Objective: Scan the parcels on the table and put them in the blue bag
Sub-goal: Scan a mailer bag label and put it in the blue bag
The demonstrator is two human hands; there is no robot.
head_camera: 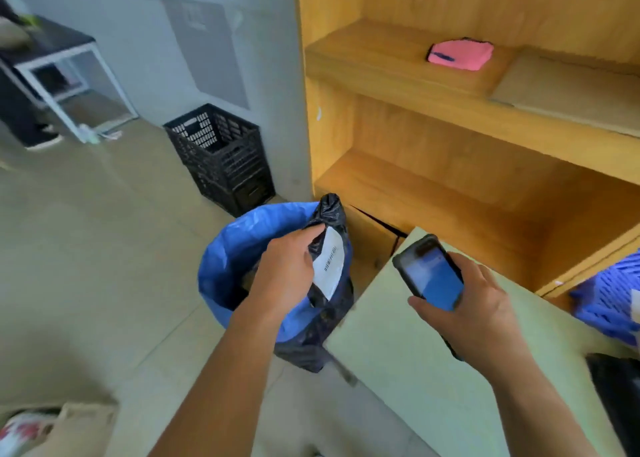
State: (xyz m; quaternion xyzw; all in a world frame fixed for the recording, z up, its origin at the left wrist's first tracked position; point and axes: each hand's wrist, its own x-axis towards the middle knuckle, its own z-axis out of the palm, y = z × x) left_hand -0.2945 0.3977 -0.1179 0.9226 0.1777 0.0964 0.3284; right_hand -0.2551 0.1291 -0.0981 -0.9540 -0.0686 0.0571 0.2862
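Observation:
My left hand (pixel 285 266) grips a black plastic parcel (pixel 329 221) with a white barcode label (pixel 330 261), holding it upright over the open mouth of the blue bag (pixel 228 249) on the floor. The parcel's lower end hangs against the bag's right rim. My right hand (pixel 474 301) holds a black handheld scanner (pixel 429 271) with a lit blue screen above the pale table (pixel 398 346). Another black parcel (pixel 616 384) lies at the table's right edge, partly cut off.
A black plastic crate (pixel 221 155) stands on the floor behind the bag. A wooden shelf unit (pixel 450 138) rises on the right, with a pink pouch (pixel 460 55) on it. A blue basket (pixel 613 297) sits at the far right. A white-framed stand (pixel 69 86) is far left.

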